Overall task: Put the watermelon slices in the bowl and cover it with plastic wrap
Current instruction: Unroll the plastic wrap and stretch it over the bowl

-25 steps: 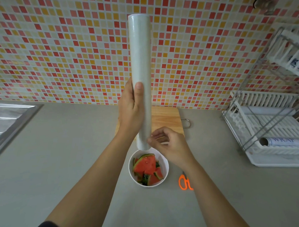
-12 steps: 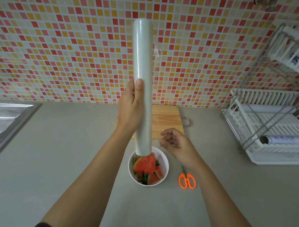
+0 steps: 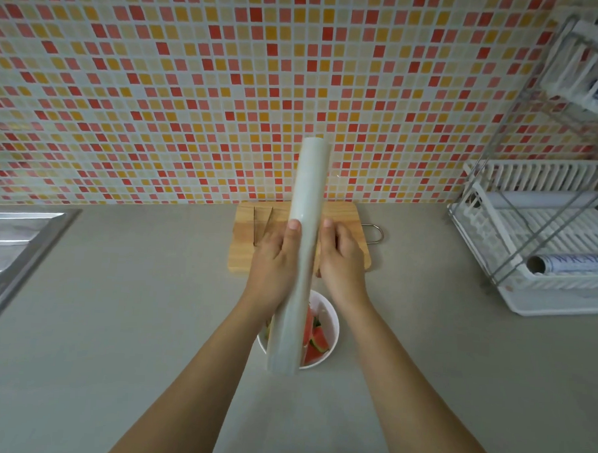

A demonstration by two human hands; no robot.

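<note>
**Two hands on one roll, above one bowl**

I hold one long roll of clear plastic wrap almost upright, tilted slightly, over the plain grey countertop. It is a smooth, pale, shiny cylinder, and I see no writing on it. My left hand grips its middle: the thumb lies flat on the front and the fingers curl round the back. My right hand is against the right side of the roll with the thumb straight up. Its other fingers are hidden behind, so I cannot tell whether they hold the roll.

The lower end of the roll is over one white round bowl, which stands on the counter. The watermelon slices are inside it, red with green rind. I can count at least two, and the roll hides the rest.

Behind my hands lies one rectangular wooden cutting board with one wire loop on its right edge. One pair of thin metal tongs rests on it.

At the right stands one white dish rack with a wire frame. In it lies a second roll, with the word "WRAP" on its label. The blue letters on the upper shelf are too blurred to read.

At the left is the edge of one steel sink. The mosaic tile wall has small red, orange and cream squares.
</note>
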